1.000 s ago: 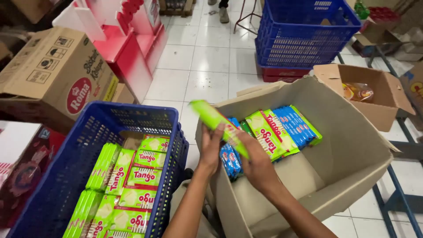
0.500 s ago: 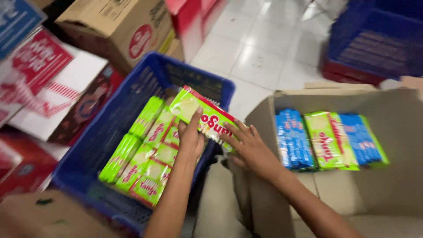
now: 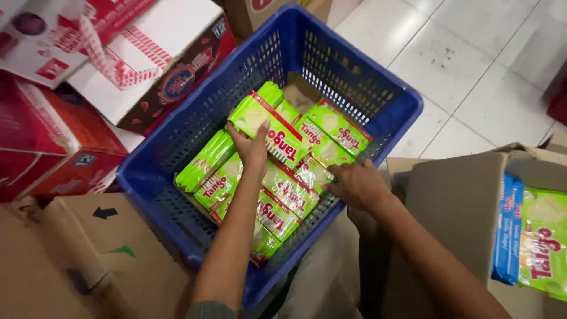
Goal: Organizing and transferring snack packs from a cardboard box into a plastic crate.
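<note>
The green snack packet (image 3: 269, 131) lies tilted on top of the others inside the blue plastic basket (image 3: 378, 94), its near end under the left hand (image 3: 251, 147). That hand's fingers are spread over the wrapper's edge and pressing on it; whether they grip it or only rest there I cannot tell. The right hand (image 3: 357, 186) sits at the basket's near rim with its fingers loosely curled, touching the nearest packet in the row of green packets (image 3: 283, 189) without holding anything.

Judging from how things lie, the work looks well under way. The basket floor is mostly covered: one line of packets runs along the near side, a stack stands on edge along the left wall (image 3: 207, 159), and two more lie flat toward the far corner (image 3: 336, 127). A patch of bare floor still shows at the far end, and the top packet is not yet flat in line with the rest. More stock waits in the open cardboard box (image 3: 460, 201) at the right, where a blue packet (image 3: 507, 230) and a green one (image 3: 543, 242) show at the frame's edge.

Nothing blocks the hands inside the basket. Around it the space is tight: a brown carton (image 3: 88, 260) presses against the near left corner, red and white cartons (image 3: 106, 77) crowd the left side, and beyond the far rim is pale tiled floor (image 3: 472, 65)
</note>
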